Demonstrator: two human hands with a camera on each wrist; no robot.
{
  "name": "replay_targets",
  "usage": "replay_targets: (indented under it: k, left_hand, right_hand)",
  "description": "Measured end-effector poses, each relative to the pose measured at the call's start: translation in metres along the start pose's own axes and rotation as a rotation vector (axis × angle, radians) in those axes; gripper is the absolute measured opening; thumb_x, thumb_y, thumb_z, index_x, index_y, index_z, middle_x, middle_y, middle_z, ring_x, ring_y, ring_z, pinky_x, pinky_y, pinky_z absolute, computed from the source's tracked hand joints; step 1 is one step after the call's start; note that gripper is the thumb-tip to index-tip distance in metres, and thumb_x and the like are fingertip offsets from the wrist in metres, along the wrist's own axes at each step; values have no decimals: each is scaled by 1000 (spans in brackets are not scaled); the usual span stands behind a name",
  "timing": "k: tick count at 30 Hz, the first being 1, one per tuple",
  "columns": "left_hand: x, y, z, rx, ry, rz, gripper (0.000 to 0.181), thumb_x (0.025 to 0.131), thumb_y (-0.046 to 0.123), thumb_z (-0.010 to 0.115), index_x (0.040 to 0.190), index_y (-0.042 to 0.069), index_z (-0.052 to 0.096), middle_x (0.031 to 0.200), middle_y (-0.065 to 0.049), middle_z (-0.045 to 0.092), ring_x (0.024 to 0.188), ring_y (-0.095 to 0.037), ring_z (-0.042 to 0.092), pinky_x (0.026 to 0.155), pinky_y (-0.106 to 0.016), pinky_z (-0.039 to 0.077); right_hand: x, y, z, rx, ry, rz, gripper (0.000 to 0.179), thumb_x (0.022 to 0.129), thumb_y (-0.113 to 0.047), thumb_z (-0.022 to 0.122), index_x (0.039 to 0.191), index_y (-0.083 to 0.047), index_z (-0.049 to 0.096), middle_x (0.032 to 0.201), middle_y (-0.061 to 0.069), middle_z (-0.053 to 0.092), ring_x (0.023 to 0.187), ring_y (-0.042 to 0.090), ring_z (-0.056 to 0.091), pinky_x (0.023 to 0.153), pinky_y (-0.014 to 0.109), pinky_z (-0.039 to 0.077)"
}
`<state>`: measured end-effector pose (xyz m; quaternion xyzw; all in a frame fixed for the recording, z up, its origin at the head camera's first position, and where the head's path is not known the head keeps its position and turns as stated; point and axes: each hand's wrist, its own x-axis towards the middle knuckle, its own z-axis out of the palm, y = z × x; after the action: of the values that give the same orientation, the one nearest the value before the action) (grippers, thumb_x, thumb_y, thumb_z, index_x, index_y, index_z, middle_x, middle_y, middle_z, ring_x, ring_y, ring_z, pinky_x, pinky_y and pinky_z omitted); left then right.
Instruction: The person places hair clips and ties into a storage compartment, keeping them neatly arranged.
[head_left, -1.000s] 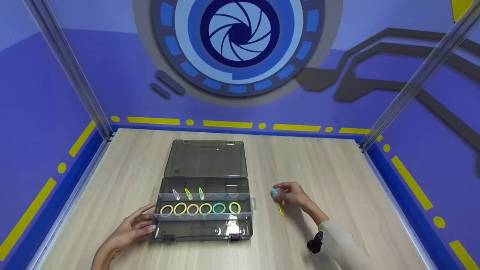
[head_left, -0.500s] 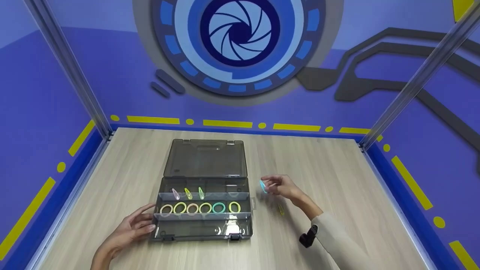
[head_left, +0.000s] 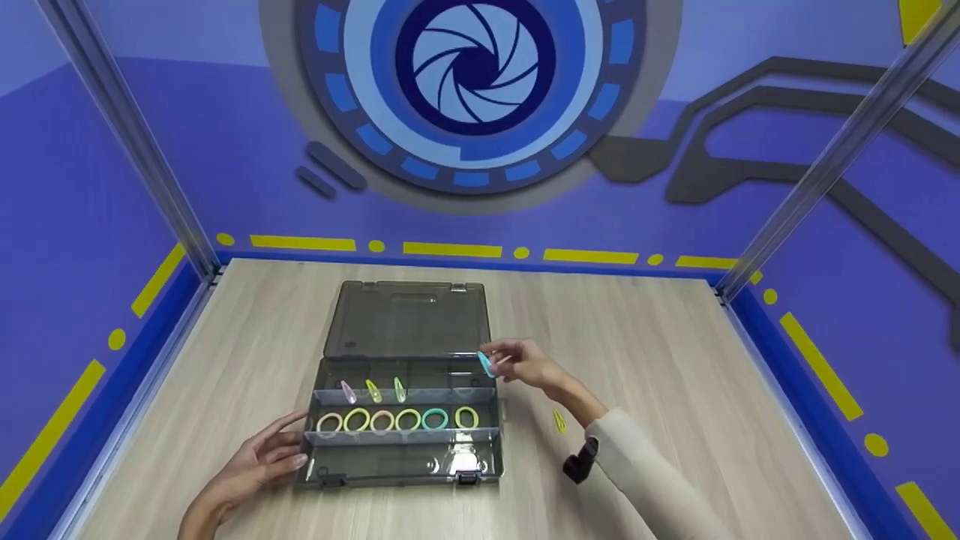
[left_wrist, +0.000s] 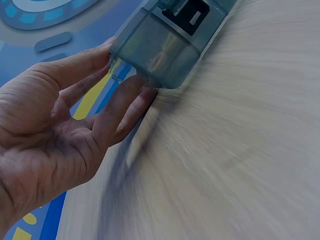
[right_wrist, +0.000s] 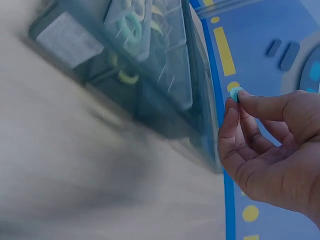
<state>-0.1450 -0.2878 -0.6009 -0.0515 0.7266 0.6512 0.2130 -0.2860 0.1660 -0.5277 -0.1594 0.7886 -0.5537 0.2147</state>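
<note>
Between thumb and fingertips my right hand [head_left: 525,365] pinches a light-blue hair clip [head_left: 486,364], held above the right edge of an opened smoky plastic box [head_left: 405,455]. In the right wrist view only the clip's end [right_wrist: 236,94] shows at the fingertips. My left hand [head_left: 259,461] touches the box's left side with fairly straight fingers; the left wrist view has them against the box corner [left_wrist: 167,60]. Three hair clips, one pink [head_left: 348,391], one yellow [head_left: 373,390] and one green [head_left: 400,389], lie in the back compartment. Several hair ties [head_left: 382,421] line the middle one.
A yellow hair clip [head_left: 559,421] lies on the wooden table [head_left: 645,360] right of the box, near my right forearm. The box lid [head_left: 409,319] lies folded back behind. Blue printed walls [head_left: 465,217] with metal posts enclose the table.
My right hand has moved left and slightly up with the light-blue hair clip, from beside the yellow clip to the box's right edge. The left hand stays at the box.
</note>
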Motion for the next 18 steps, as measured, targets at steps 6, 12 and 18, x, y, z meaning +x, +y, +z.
replay_targets:
  k: [6,12,18]
  left_hand:
    - [0,-2,0,-10,-14,4,81,97,19,72,162,13,25,147,-23,46,122,-19,60,95,-35,54]
    - [0,-1,0,-9,4,-7,81,96,19,72,162,13,25,145,-20,48,121,-17,60,95,-34,54]
    - [-1,-1,1,9,15,-18,82,97,20,72,162,12,25,146,-22,48,124,-19,60,96,-36,54]
  right_hand:
    - [15,-8,19,10,-16,-27,34,97,0,65,131,5,64,97,2,68,85,11,64,77,24,55]
    - [29,-12,37,30,-9,-28,33,96,1,66,129,6,66,99,9,71,83,10,64,79,27,57]
    - [40,-11,53,20,2,-66,32,93,5,66,125,10,66,101,24,72,78,6,61,70,19,50]
